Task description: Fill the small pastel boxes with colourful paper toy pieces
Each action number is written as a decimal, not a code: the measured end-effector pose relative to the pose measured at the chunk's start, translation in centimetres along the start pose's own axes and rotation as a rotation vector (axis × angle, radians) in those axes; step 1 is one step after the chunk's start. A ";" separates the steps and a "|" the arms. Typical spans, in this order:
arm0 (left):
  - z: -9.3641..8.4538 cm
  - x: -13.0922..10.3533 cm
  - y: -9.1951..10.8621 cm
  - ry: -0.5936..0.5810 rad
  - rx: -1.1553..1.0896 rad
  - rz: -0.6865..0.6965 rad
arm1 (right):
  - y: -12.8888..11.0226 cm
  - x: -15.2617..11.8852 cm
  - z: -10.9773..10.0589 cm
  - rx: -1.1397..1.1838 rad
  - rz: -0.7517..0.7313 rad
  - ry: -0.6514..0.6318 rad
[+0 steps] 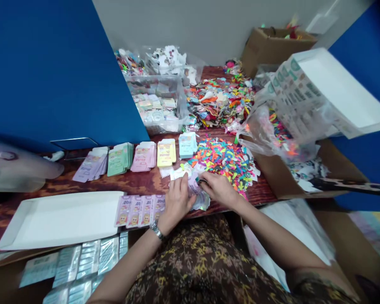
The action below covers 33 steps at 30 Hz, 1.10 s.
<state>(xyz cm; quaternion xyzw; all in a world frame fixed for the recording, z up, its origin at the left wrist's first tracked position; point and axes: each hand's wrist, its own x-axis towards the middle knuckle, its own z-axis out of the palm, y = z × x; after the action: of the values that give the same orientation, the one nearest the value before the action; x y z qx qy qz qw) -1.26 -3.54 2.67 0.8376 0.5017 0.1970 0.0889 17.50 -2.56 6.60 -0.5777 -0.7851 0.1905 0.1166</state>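
Note:
My left hand [179,196], with a watch [157,230] at its wrist, is closed at the edge of a purple printed packet [194,185] near the table's front edge. From the other side my right hand [221,190] pinches at the same packet. Something small and dark shows at its fingertips, too blurred to name. Below the packet lies shiny clear plastic [202,202]. A heap of small multicoloured rubbery pieces [226,160] spreads just beyond my right hand. To the left of my left hand, purple printed cards [134,211] overlap in a row on a long white box lid [66,219].
Stacks of purple [92,164], green [119,158], pink [144,156], yellow [166,153] and blue cards [187,145] line the table. Behind stand a clear bin [180,101] and a pile of small toys [220,99]. An open carton [266,177] is at right; blue panels [50,71] flank the table.

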 end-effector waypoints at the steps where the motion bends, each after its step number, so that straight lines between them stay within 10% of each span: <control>1: 0.0 0.0 -0.1 0.004 0.012 0.004 | -0.1 0.1 0.0 0.029 -0.003 -0.015; 15: 1.7 1.0 -2.0 0.044 -0.363 -0.154 | 1.0 2.7 0.1 0.234 -0.360 0.312; 22: 0.5 1.0 -3.2 0.038 -0.421 -0.241 | 8.9 14.8 -0.7 0.321 0.383 0.295; 28: 0.6 1.1 -3.3 0.024 -0.410 -0.263 | 12.2 24.2 1.7 0.296 0.672 0.300; 33: 0.3 1.6 -3.7 0.013 -0.425 -0.271 | 13.2 25.0 1.7 0.310 0.721 0.383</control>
<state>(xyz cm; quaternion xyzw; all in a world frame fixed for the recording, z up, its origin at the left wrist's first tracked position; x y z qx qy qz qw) -3.42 -0.38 1.51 0.7239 0.5573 0.2897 0.2854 20.60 24.35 -1.58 -0.8155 -0.4596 0.2239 0.2714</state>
